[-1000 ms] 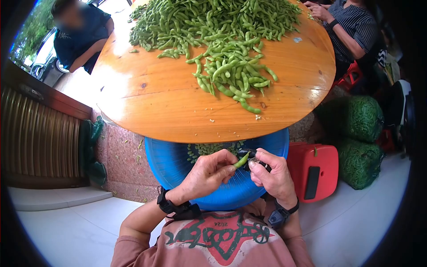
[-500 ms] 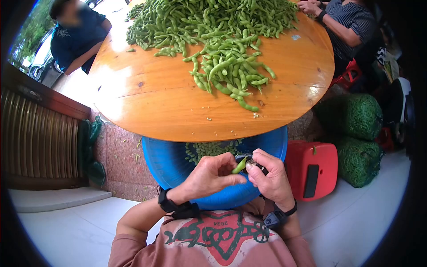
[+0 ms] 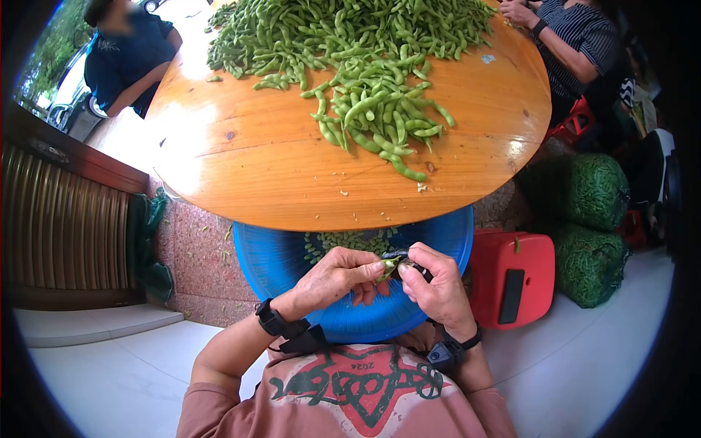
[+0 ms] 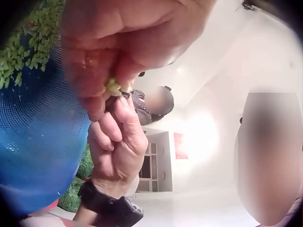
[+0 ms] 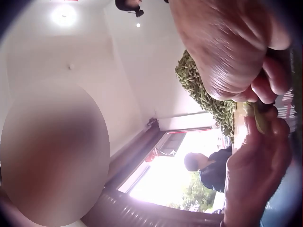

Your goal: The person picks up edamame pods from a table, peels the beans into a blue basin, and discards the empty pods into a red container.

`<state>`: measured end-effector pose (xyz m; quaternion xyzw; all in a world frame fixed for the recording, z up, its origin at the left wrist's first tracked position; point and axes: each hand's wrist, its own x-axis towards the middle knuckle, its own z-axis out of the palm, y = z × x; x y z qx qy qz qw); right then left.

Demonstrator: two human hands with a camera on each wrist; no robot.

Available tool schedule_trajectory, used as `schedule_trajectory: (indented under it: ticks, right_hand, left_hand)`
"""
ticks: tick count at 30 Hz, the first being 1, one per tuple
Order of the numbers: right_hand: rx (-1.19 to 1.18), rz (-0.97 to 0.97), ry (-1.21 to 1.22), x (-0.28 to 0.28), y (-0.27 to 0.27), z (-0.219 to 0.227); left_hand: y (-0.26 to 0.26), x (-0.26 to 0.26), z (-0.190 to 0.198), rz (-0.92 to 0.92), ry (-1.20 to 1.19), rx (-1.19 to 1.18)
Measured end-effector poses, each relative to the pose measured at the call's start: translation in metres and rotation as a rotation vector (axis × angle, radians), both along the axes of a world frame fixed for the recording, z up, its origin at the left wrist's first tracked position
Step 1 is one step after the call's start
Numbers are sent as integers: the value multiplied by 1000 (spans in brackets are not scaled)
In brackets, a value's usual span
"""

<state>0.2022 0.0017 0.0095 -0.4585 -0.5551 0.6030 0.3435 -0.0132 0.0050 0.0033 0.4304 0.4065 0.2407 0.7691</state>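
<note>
Over the blue basin [image 3: 255,274], the left hand [image 3: 332,281] pinches a green pod [image 3: 389,267] between thumb and fingers. Facing it, the right hand [image 3: 442,292] grips a small dark object [image 3: 395,255] against the pod's end; its shape is mostly hidden. Pale green beans [image 3: 336,244] lie in the basin. From the left wrist, the pod [image 4: 112,88] looks split and pale between the fingertips. In the right wrist view the pod [image 5: 260,119] lies in the left hand [image 5: 258,170], touching the right fingertips.
A large heap of pods [image 3: 350,36] covers the far part of the wooden table [image 3: 255,175], whose near edge overhangs the basin. Right of the basin are a red stool [image 3: 537,292] and filled green net bags [image 3: 591,266]. Two people sit or stand at the table's far sides.
The left thumb has come down onto the pod, which now shows a pale inside. Both hands have shifted slightly left since the earliest frame and stay together over the basin.
</note>
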Motion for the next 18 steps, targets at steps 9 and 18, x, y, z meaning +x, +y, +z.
schedule_trajectory:
  ticks: [9,18]
  right_hand:
    - [609,-117,-406,-31,-18,4]
    - [-78,-129,-26,7,-4,-12]
  left_hand:
    - [-26,24,-10,159,102,49]
    - [-12,21,-8,67,204,130]
